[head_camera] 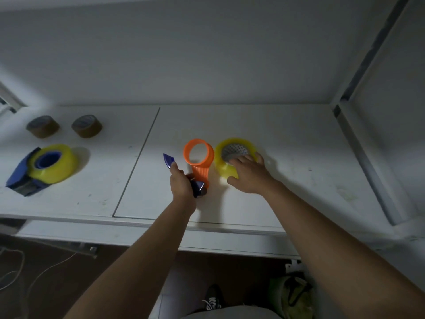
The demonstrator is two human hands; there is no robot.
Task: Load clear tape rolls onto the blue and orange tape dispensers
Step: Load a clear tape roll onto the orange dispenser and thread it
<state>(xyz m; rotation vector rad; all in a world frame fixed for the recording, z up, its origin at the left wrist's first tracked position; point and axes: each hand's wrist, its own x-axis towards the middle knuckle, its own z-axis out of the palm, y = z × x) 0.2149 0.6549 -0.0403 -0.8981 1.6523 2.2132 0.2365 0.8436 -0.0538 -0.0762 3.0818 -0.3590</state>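
Observation:
The orange tape dispenser [199, 157] lies on the white table with its empty ring facing up. My left hand [181, 184] grips its dark blue handle end, and a blue flap sticks out above my fingers. Just right of the ring sits a clear, yellowish tape roll [220, 162] with a grey patterned core. My right hand [249, 174] lies on that roll, fingers curled over its near rim into the core. At the far left the blue dispenser [21, 176] holds another clear roll [57, 168] on its blue hub.
Two brown tape rolls [42, 126] [87, 126] stand at the back left. A seam [138, 157] runs across the table top. The wall rises behind and a metal frame post [368, 157] bounds the right side. The table's front edge [161, 229] is near my arms.

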